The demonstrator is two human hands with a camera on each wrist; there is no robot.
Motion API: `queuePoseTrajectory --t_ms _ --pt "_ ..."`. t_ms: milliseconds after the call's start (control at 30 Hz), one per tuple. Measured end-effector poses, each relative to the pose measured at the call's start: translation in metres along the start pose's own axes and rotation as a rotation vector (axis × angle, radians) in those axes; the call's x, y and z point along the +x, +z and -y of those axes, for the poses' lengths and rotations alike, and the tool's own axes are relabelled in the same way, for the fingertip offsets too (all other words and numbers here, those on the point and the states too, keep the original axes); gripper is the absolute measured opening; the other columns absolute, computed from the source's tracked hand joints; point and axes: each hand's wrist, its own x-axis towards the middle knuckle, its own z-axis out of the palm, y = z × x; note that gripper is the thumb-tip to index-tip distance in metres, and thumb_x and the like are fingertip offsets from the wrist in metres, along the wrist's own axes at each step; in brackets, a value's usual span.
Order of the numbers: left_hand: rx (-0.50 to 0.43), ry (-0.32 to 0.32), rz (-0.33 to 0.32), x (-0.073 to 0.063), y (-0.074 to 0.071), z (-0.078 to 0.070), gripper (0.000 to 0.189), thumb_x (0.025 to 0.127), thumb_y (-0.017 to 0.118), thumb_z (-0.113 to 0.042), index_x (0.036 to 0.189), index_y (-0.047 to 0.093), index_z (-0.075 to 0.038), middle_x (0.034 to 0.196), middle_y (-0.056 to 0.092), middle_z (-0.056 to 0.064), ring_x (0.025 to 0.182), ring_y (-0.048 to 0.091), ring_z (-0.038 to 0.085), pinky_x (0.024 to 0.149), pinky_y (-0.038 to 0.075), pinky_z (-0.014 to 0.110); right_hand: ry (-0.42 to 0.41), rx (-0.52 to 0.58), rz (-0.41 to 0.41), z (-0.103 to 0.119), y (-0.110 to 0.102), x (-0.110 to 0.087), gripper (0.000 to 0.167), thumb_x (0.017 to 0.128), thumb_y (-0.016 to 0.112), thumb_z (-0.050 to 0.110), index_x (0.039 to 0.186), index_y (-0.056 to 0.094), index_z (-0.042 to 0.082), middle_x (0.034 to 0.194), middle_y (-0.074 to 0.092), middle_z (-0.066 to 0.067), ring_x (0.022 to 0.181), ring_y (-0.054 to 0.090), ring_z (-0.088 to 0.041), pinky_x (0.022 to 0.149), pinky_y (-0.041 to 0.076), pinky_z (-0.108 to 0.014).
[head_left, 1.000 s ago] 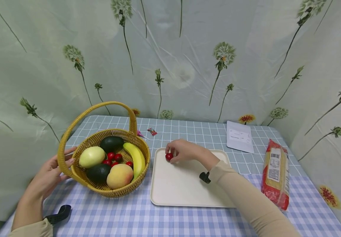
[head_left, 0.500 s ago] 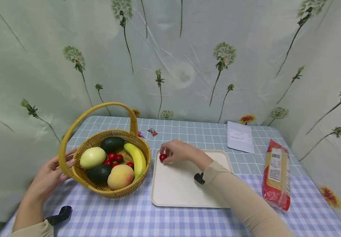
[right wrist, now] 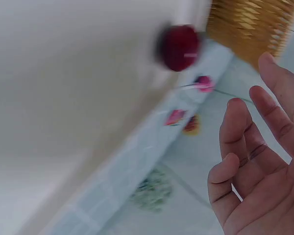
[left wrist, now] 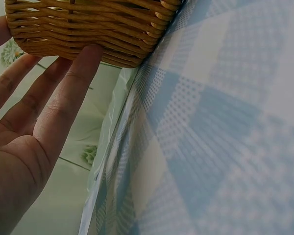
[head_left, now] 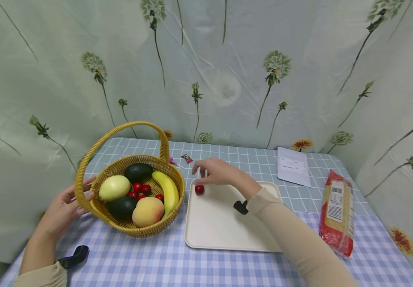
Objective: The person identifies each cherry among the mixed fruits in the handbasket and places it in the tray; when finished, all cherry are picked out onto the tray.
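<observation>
In the head view, a dark red cherry [head_left: 199, 189] sits at the far left corner of a white tray [head_left: 224, 239]. Just above and behind it is my right hand [head_left: 215, 172], fingers loosely bent and apart from the fruit. The right wrist view shows that palm [right wrist: 264, 191] with nothing in it. At the left, my left hand [head_left: 60, 209] touches the side of a yellow wicker basket [head_left: 145, 231]; its fairly straight fingers [left wrist: 71, 93] lie against the weave. Inside are a banana [head_left: 168, 193], a peach [head_left: 148, 212], a pale green fruit [head_left: 114, 188], two dark green fruits [head_left: 138, 172] and several small red fruits [head_left: 146, 189].
A red-and-yellow packaged bag [head_left: 337, 213] lies at the right of the checked tablecloth [head_left: 149, 263]. Behind the tray are a white pouch [head_left: 293, 165], a small wrapped candy [head_left: 186, 158] and a pink lollipop [head_left: 172, 161]. The tall basket handle [head_left: 120, 129] arches over the fruit.
The right hand slid the cherry leftward to the tray's far left corner, then let it go and lifted slightly away. The left hand stays at the basket.
</observation>
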Motion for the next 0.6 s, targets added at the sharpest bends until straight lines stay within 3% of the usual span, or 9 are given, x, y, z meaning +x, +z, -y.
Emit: queuePoseTrajectory --t_ms 167,333,600 --pt "-0.023 0.007 0.011 -0.001 -0.003 -0.001 0.053 0.109 0.053 0.004 0.157 0.056 -0.018 0.133 0.069 -0.019 0.111 0.072 -0.001 0.082 0.063 0.022 -0.061 0.005 -0.001 0.034 -0.008 0.024 0.029 0.104 0.074 0.029 0.128 0.071 0.013 0.1 0.074 -0.002 0.088 0.068 -0.016 0.084 0.056 -0.029" --pt "-0.023 0.022 0.014 -0.002 -0.004 -0.002 0.053 0.109 0.052 0.005 0.157 0.056 -0.018 0.133 0.069 -0.02 0.11 0.072 0.0 0.081 0.063 0.023 -0.133 -0.016 0.055 0.067 -0.005 0.054 0.032 0.105 0.073 0.028 0.132 0.07 0.012 0.105 0.073 -0.002 0.095 0.065 -0.015 0.087 0.054 -0.025" --pt "-0.015 0.023 0.02 -0.001 -0.001 0.001 0.054 0.109 0.053 0.005 0.157 0.055 -0.018 0.133 0.068 -0.021 0.11 0.072 -0.001 0.081 0.064 0.024 -0.129 -0.041 0.197 0.094 0.005 0.093 0.036 0.105 0.072 0.027 0.139 0.068 0.014 0.126 0.073 -0.002 0.109 0.065 -0.012 0.092 0.052 -0.021"
